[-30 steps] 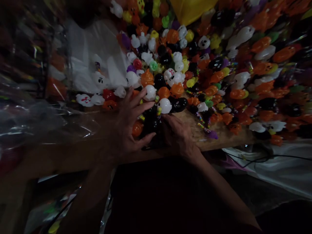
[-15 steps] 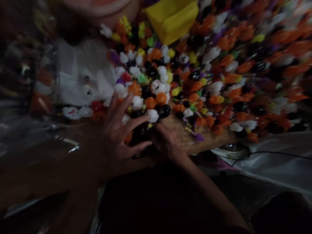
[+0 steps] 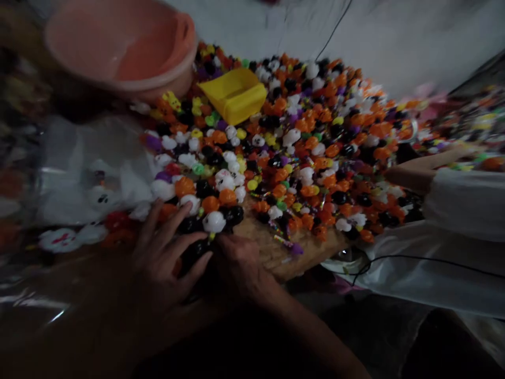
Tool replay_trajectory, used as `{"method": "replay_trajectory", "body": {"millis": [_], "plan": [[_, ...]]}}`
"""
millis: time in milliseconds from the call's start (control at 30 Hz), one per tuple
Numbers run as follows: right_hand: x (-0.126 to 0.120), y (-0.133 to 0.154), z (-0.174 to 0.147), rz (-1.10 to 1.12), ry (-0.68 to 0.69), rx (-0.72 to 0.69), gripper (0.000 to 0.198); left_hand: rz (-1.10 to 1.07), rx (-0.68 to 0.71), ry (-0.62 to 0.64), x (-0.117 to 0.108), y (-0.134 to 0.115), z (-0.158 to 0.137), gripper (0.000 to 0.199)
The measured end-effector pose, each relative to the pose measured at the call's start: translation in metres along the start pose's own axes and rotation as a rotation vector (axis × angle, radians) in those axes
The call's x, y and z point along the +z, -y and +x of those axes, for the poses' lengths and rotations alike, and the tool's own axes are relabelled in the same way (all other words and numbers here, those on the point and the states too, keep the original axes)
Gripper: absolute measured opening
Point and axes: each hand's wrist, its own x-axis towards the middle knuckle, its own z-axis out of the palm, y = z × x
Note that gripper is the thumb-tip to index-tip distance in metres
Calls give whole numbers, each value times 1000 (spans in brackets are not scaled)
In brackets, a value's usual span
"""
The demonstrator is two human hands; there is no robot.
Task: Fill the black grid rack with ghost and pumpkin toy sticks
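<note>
My left hand lies at the near edge of a heap of small shiny figures, its fingers spread over several of them. Glossy black pieces show between its thumb and forefinger. A white round figure with a small yellow-green part below it sits just beyond that forefinger. To the right of these pieces my right hand rests low, its fingers curled inward. Its fingertips are in shadow, so what they hold cannot be made out.
A yellow scoop lies on the heap, and a pink basin stands at the back left. Clear plastic bags are on the left. A co-worker's arm reaches in from the right. A bead string lies on the wooden tabletop.
The view has swung up and to the right, bringing the wall, the whole basin and a co-worker's arm into sight. My hands keep about the same place beside the black pieces.
</note>
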Motion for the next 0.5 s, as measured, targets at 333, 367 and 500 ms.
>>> {"method": "replay_trajectory", "body": {"millis": [333,367,500], "plan": [[2,-2,-4,37,37,-61,13,17,49,49,-7,1,1,42],[4,-4,-4,37,44,-64,12,15,44,34,-6,0,2,39],[13,-9,-3,10,41,-65,10,39,48,23,-2,-4,5,31]]}}
